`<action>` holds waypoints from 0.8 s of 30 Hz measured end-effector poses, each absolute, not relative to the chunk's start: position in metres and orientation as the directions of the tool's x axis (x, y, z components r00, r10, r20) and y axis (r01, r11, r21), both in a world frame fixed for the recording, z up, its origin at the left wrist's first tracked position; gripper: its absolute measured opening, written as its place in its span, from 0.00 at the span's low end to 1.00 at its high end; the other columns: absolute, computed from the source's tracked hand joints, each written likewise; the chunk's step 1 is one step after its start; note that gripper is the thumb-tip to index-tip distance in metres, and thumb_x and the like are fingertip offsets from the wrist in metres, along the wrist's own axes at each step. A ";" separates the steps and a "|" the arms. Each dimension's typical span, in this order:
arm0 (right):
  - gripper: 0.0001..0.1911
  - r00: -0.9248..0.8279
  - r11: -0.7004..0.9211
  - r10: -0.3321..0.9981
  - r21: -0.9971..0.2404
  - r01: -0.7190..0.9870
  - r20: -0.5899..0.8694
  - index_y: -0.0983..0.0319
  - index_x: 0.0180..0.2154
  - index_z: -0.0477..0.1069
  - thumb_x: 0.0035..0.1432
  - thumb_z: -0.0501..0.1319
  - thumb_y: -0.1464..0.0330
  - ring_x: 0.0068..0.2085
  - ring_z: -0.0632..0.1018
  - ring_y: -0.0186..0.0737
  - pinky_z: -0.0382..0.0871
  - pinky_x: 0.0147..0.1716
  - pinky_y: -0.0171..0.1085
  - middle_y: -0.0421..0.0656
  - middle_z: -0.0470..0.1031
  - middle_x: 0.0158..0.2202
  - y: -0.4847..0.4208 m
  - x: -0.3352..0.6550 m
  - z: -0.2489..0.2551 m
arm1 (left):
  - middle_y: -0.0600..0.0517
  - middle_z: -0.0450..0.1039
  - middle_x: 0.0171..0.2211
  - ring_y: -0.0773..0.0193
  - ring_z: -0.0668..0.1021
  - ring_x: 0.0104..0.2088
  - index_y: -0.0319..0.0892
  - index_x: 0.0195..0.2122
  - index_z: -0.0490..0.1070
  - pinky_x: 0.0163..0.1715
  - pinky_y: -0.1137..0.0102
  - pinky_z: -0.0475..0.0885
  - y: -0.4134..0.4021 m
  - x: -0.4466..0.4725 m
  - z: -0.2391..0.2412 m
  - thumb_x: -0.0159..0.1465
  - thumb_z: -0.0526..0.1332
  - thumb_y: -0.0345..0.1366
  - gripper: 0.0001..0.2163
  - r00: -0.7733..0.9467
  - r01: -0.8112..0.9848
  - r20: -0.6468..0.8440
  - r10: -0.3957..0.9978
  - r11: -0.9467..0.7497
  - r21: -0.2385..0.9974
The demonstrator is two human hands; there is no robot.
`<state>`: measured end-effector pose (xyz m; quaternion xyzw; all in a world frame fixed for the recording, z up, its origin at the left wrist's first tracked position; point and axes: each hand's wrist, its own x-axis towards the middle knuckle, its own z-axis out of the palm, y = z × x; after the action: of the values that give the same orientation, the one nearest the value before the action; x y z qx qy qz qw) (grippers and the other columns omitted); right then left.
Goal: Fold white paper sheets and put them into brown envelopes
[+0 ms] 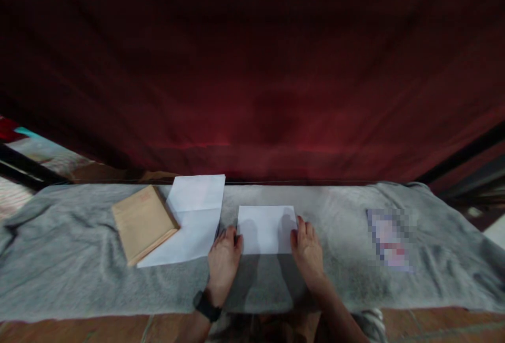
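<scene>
A small white sheet of paper [266, 230], possibly folded, lies level in front of me over the grey cloth. My left hand [224, 259] is at its left edge, fingers curled and thumb against the paper. At the opposite edge is my right hand [308, 251], its thumb at the paper's border and its fingers along the outer side. Both hands appear to grip the sheet by its sides; the undersides of the fingers are hidden. A dark watch [207, 306] is on my left wrist.
Left of my hands, a larger creased white sheet [197, 219] lies partly under a brown paper packet [144, 222]. A pixelated flat item [390, 243] rests at the right on the grey cloth [343, 274]. A dark red curtain [252, 96] hangs behind.
</scene>
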<state>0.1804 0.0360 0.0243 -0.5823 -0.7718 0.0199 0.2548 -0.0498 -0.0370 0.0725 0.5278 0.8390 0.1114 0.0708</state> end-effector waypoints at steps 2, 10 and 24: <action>0.23 -0.211 0.382 0.886 -0.394 0.836 0.413 0.64 0.62 0.61 0.70 0.47 0.64 0.52 0.75 0.50 0.72 0.50 0.50 0.54 0.73 0.51 0.037 0.165 0.027 | 0.44 0.78 0.42 0.56 0.79 0.44 0.40 0.49 0.71 0.46 0.63 0.71 -0.033 -0.038 0.070 0.70 0.50 0.35 0.13 -0.333 0.930 0.173 0.927 0.292 0.225; 0.26 -0.448 0.567 0.822 -0.433 0.701 0.350 0.65 0.66 0.59 0.72 0.41 0.63 0.66 0.63 0.44 0.59 0.64 0.49 0.50 0.64 0.66 0.045 0.091 0.019 | 0.44 0.60 0.67 0.55 0.60 0.68 0.40 0.68 0.55 0.66 0.55 0.58 0.009 -0.001 0.028 0.68 0.47 0.30 0.26 -0.066 0.993 0.231 0.971 0.041 0.110; 0.32 -0.336 0.443 0.846 -0.194 0.875 0.414 0.69 0.69 0.51 0.72 0.43 0.58 0.67 0.62 0.51 0.54 0.65 0.51 0.56 0.59 0.67 0.060 0.138 -0.005 | 0.36 0.58 0.67 0.51 0.60 0.68 0.28 0.67 0.54 0.66 0.53 0.58 0.007 -0.024 0.013 0.71 0.43 0.38 0.27 -0.228 0.973 0.346 0.910 0.197 0.123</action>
<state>0.1381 0.0601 -0.0051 -0.5268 -0.8168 -0.0315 0.2332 -0.0239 0.0067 0.0132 0.6135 0.7673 0.1589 -0.0982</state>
